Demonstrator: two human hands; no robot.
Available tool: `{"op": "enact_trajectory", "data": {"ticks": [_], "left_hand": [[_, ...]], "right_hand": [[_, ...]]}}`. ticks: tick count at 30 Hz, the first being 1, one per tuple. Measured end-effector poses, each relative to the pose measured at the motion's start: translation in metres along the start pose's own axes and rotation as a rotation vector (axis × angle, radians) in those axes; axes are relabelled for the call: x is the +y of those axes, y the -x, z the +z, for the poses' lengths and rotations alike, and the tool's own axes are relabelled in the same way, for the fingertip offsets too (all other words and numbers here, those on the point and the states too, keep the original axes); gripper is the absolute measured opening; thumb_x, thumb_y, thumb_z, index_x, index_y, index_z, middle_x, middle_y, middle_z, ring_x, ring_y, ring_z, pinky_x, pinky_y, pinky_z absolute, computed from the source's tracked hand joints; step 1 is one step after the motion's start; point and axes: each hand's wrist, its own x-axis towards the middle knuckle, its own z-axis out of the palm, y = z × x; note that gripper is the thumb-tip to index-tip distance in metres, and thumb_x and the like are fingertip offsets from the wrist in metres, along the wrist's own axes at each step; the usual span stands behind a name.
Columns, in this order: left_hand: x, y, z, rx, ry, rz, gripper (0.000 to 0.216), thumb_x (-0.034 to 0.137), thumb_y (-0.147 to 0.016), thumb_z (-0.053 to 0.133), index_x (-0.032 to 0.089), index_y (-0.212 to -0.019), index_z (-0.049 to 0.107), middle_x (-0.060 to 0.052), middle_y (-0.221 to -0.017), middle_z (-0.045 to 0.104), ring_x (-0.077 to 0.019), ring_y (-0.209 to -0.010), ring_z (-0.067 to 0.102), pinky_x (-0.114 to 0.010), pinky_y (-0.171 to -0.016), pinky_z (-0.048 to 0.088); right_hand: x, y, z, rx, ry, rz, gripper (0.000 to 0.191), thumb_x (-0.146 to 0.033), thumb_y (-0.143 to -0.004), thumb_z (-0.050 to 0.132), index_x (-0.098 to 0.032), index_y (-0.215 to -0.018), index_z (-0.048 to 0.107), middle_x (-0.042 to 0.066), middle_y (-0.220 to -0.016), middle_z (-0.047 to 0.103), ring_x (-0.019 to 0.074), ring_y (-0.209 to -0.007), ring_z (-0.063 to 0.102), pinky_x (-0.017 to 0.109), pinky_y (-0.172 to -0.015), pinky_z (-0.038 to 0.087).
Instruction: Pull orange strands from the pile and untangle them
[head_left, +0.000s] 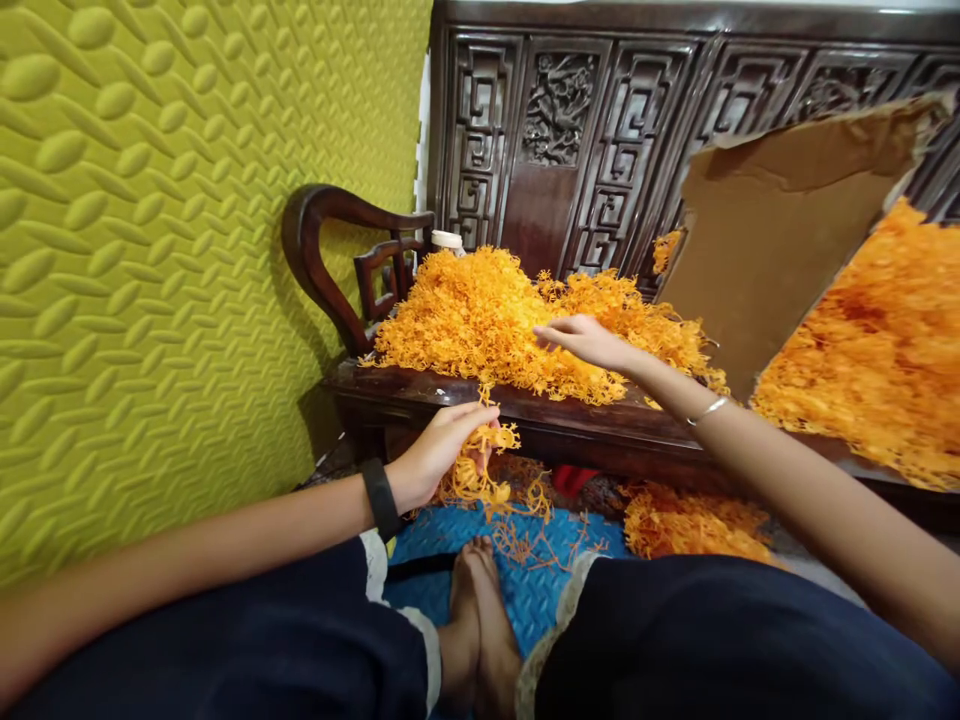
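View: seen from the person's own head, looking down past both forearms and dark-clothed knees toward a carved dark wooden bench [525, 415].
Left hand: the left hand [442, 447] sits just below the bench's front edge, at about 7 o'clock from the big heap, fingers curled closed around a small bunch of orange strands [487, 470] that dangles under the palm.
Left wrist: a black band [380, 498] circles it.
Right hand: the right hand [581, 338] lies on top of the orange strand heap [487, 315], palm down, fingers stretched out and loose, gripping nothing; fingertips touch the strands.
Right wrist: a thin silver bangle [707, 410].
Heap: it covers the bench seat, filling the middle of the view, spreading from the curved armrest [315, 250] at 9 o'clock toward the cardboard at 3 o'clock.
Cardboard: a brown cardboard sheet [772, 230] leans tilted against the carved backrest, at 2 o'clock from the right hand.
Second mass: more orange strands [877, 350] fill the far right, at 3 o'clock.
Floor: a blue textured mat [525, 590] at 6 o'clock, with scattered strands, a smaller orange pile [690, 525] and the person's bare feet [472, 620].
Wall: a green embossed wall [150, 200] takes up the left side.
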Motion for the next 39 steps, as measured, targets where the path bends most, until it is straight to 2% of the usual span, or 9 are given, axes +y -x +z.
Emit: {"op": "enact_trajectory", "data": {"ticks": [3,5,9,13,16,21,27,31,39], "left_hand": [[-0.001,-0.001,0.000,0.002,-0.064,0.060,0.026,0.039,-0.075,0.060,0.016,-0.066,0.053,0.005,-0.051,0.052,-0.0068,-0.041,0.046,-0.020,-0.045,0.037],[-0.002,0.000,0.000,-0.036,-0.104,0.073,0.032,0.044,-0.074,0.061,0.016,-0.064,0.051,0.005,-0.050,0.052,-0.0077,-0.042,0.048,-0.020,-0.044,0.038],[0.000,0.004,-0.002,-0.139,-0.112,0.000,0.039,0.050,-0.071,0.064,0.016,-0.062,0.048,0.004,-0.051,0.052,-0.0081,-0.040,0.049,-0.020,-0.040,0.037],[0.003,0.006,-0.006,-0.250,-0.084,-0.072,0.036,0.048,-0.073,0.065,0.014,-0.073,0.052,0.002,-0.058,0.057,-0.0079,-0.042,0.053,-0.018,-0.039,0.036],[0.005,0.006,-0.010,-0.337,-0.054,-0.094,0.036,0.047,-0.072,0.066,0.014,-0.073,0.053,0.002,-0.060,0.059,-0.0077,-0.044,0.055,-0.018,-0.040,0.038],[0.003,0.008,-0.013,-0.573,-0.111,-0.198,0.032,0.021,-0.062,0.075,0.016,-0.065,0.043,0.006,-0.063,0.059,-0.0057,-0.045,0.054,-0.019,-0.045,0.044],[-0.001,0.012,-0.011,-0.779,-0.167,-0.330,0.019,0.008,-0.065,0.062,0.017,-0.070,0.047,0.007,-0.060,0.055,-0.0023,-0.038,0.044,-0.016,-0.039,0.035],[-0.001,0.011,-0.007,-0.820,-0.082,-0.343,0.018,0.010,-0.062,0.064,0.017,-0.068,0.047,0.006,-0.063,0.057,-0.0027,-0.036,0.044,-0.017,-0.037,0.035],[0.003,0.011,0.005,-0.809,-0.094,-0.393,0.018,0.009,-0.055,0.061,0.017,-0.060,0.046,0.006,-0.051,0.057,-0.0031,-0.029,0.037,-0.015,-0.030,0.029]], "right_hand": [[-0.041,0.026,0.011,-0.490,-0.322,-0.189,0.069,-0.064,-0.088,0.025,-0.011,-0.077,0.068,0.009,-0.072,0.067,0.0144,-0.068,0.061,0.029,-0.072,0.048],[-0.061,0.041,0.023,-0.611,-0.440,-0.269,0.064,-0.064,-0.087,0.033,-0.011,-0.082,0.069,0.007,-0.071,0.066,0.0110,-0.063,0.057,0.025,-0.067,0.047],[-0.077,0.059,0.040,-0.635,-0.545,-0.336,0.043,-0.049,-0.087,0.049,-0.013,-0.095,0.070,0.004,-0.078,0.066,0.0062,-0.059,0.052,0.020,-0.062,0.044],[-0.077,0.069,0.040,-0.623,-0.570,-0.264,0.036,-0.041,-0.085,0.056,-0.010,-0.097,0.069,0.002,-0.068,0.062,0.0072,-0.058,0.053,0.019,-0.057,0.043],[-0.076,0.077,0.037,-0.637,-0.644,-0.204,0.030,-0.037,-0.084,0.057,-0.009,-0.089,0.067,0.001,-0.067,0.059,0.0075,-0.061,0.053,0.020,-0.060,0.043],[-0.069,0.087,0.043,-0.748,-0.646,-0.214,0.016,-0.027,-0.080,0.060,-0.011,-0.077,0.058,-0.001,-0.066,0.057,0.0070,-0.059,0.050,0.019,-0.057,0.040],[-0.056,0.091,0.055,-0.926,-0.616,-0.243,0.018,-0.025,-0.081,0.053,-0.012,-0.068,0.052,-0.003,-0.058,0.050,0.0063,-0.053,0.045,0.019,-0.054,0.038],[-0.049,0.093,0.051,-0.990,-0.643,-0.242,0.013,-0.020,-0.078,0.052,-0.012,-0.068,0.052,-0.004,-0.059,0.047,0.0057,-0.053,0.044,0.019,-0.054,0.037],[-0.051,0.092,0.041,-1.052,-0.641,-0.331,0.016,-0.020,-0.079,0.054,-0.011,-0.066,0.054,-0.004,-0.058,0.048,0.0049,-0.052,0.042,0.018,-0.053,0.035]]}}
